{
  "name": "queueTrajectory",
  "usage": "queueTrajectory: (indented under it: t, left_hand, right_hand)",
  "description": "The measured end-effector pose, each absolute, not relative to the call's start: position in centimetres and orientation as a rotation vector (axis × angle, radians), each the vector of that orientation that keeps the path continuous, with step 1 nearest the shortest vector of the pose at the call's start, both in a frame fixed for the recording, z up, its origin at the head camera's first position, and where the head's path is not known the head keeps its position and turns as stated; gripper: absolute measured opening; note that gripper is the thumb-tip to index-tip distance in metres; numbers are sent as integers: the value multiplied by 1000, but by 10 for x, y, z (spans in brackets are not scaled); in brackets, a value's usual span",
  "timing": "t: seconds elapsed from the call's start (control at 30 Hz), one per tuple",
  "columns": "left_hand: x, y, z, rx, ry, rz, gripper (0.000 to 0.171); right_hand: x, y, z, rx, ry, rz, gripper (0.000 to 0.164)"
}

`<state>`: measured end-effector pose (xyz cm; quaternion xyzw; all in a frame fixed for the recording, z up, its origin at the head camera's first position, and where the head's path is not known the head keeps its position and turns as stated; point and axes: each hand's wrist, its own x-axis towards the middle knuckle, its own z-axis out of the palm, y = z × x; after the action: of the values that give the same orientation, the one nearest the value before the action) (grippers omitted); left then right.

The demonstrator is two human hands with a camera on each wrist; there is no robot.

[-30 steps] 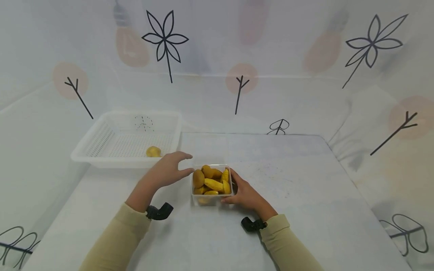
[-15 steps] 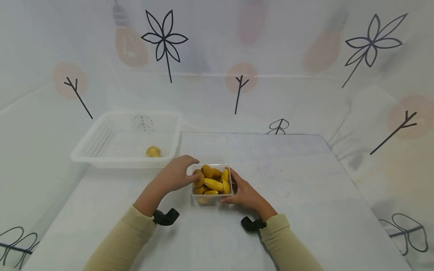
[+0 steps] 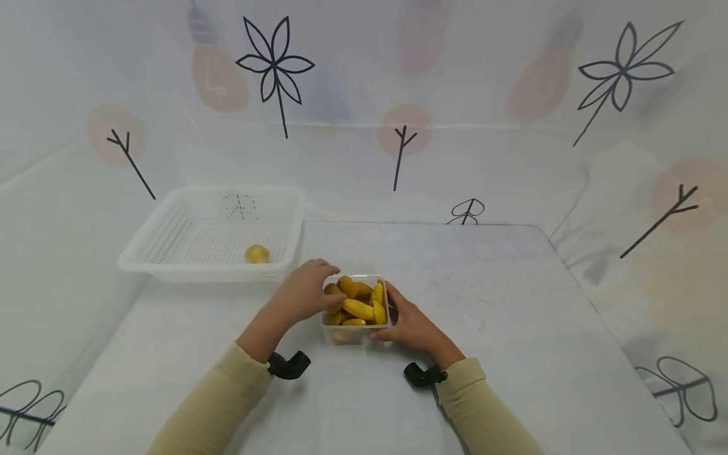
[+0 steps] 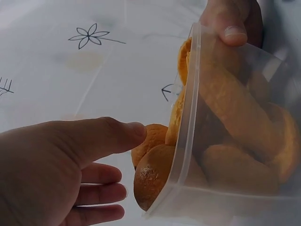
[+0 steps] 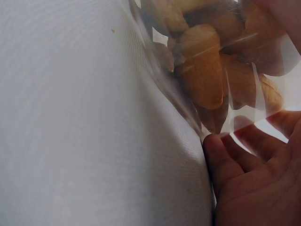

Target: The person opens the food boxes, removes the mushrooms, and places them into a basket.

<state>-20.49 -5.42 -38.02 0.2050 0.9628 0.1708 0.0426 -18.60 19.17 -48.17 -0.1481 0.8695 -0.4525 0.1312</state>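
Note:
In the head view a clear plastic container (image 3: 348, 335) stands on the white table, heaped with long and rounded yellow-brown pieces (image 3: 358, 309) that look like small baked goods. My right hand (image 3: 414, 325) grips its right side, thumb toward the front; in the right wrist view the curled fingers (image 5: 249, 146) lie along the clear wall. My left hand (image 3: 304, 291) is over the left rim. Its thumb is right at a rounded brown piece (image 4: 153, 172) in the left wrist view, the other fingers loosely extended below and nothing gripped.
A white perforated basket (image 3: 199, 272) stands at the back left, holding one round yellow piece (image 3: 257, 254). A white cloth with flower and twig drawings (image 3: 404, 151) hangs behind the table (image 3: 512, 303). Each wrist carries a small black camera (image 3: 290, 365).
My left hand has moved right, from beside the container to over its left rim, thumb at the rounded piece. The right hand and the container have stayed put.

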Motion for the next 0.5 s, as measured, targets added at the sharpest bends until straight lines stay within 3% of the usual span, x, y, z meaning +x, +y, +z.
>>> queueTrajectory:
  t: [0.5]
  left_hand:
    - [-205,-40,-386,591,3051,349,58]
  right_hand:
    - [-185,192,-479,-465,2522,-1327,118]
